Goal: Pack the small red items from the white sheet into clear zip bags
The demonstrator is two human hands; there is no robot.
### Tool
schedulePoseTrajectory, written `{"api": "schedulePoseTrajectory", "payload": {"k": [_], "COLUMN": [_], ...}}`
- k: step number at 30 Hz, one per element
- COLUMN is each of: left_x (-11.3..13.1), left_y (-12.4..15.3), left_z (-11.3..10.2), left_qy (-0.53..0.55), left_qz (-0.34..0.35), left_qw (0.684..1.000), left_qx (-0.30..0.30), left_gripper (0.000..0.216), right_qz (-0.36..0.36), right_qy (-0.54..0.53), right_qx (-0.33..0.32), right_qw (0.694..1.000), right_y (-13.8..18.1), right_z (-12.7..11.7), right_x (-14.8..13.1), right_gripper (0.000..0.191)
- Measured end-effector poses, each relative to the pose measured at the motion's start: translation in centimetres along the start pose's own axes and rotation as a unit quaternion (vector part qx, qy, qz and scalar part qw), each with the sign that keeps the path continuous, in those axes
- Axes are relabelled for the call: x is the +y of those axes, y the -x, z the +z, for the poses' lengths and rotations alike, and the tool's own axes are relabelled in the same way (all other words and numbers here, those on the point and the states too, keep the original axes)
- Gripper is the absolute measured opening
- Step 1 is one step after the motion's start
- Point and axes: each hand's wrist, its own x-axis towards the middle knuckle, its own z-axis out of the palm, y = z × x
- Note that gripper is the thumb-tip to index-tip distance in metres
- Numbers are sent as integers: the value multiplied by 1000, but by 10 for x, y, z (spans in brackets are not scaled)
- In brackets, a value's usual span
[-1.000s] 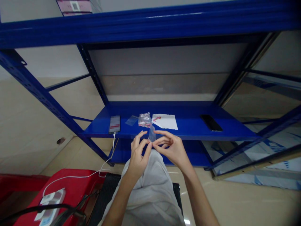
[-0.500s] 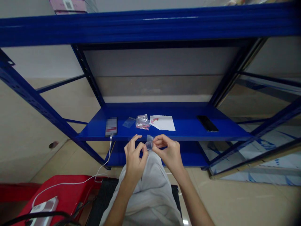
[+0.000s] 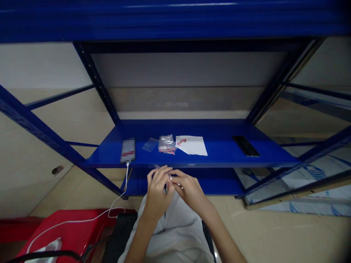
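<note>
Over my lap, just below the front edge of the shelf, my left hand (image 3: 159, 186) is closed with its fingertips pinching a small clear plastic bag (image 3: 170, 178). Meeting it from the other side, my right hand (image 3: 189, 187) also pinches the bag, which is mostly hidden by the fingers. On the shelf beyond lies a larger clear bag (image 3: 166, 144) with small pinkish-red pieces in it. To its left is a flat clear bag (image 3: 150, 144). A white sheet of paper (image 3: 196, 146) to its right carries several small pinkish-red pieces (image 3: 181, 141).
The blue shelf (image 3: 219, 131) holds a phone (image 3: 128, 150) at left, plugged into a white cable (image 3: 120, 195), and a black phone (image 3: 246, 146) at right. A blue beam (image 3: 175, 22) crosses above. A red stool (image 3: 74, 226) stands at lower left.
My hands have come closer together, and the small bag between them, plainly visible before, is now mostly covered by fingers. The view has shifted slightly, with the upper beam appearing larger.
</note>
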Motion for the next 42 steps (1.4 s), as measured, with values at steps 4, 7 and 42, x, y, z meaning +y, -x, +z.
{"api": "schedulePoseTrajectory", "payload": {"k": [4,7,42], "left_x": [-11,-19,-107], "left_y": [-5,-10,-28], "left_z": [-2,-3,38], "left_qy": [-13,5,2], "left_qz": [8,0,-164], "left_qw": [997,995,986], "left_qx": [-72,-98,22], "left_gripper": [15,13,51], "right_qz": [25,52,111], "right_qy": [5,-1,-25], "right_qx": [-8,-9,238], "right_qw": [1000,999,965], "right_y": [-7,-12,-131], "right_z": [7,10,6], "right_x": [14,27,162], "right_gripper": [28,24,29]}}
